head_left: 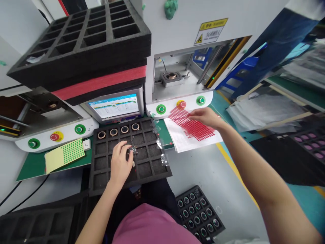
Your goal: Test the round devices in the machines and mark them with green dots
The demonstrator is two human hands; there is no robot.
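Note:
My left hand [122,161] grips a small round part with a dark ring face [132,150] between thumb and fingers, over a black foam tray [101,178]. Four-sided pockets divide this tray, and several round ring parts [124,129] sit in its far row. Over to the right, my right hand [204,117] pinches at the upper edge of a red sticker sheet [198,128]. Whether a single sticker is between the fingertips is too small to tell. White paper [181,142] lies beneath the red sheet.
A screen [115,107] stands behind the tray, under stacked foam trays [101,57]. A press machine [172,79] with buttons rises behind the red sheet. At left lies a green-dot sticker sheet [66,154]. Another filled tray [200,213] is low at right.

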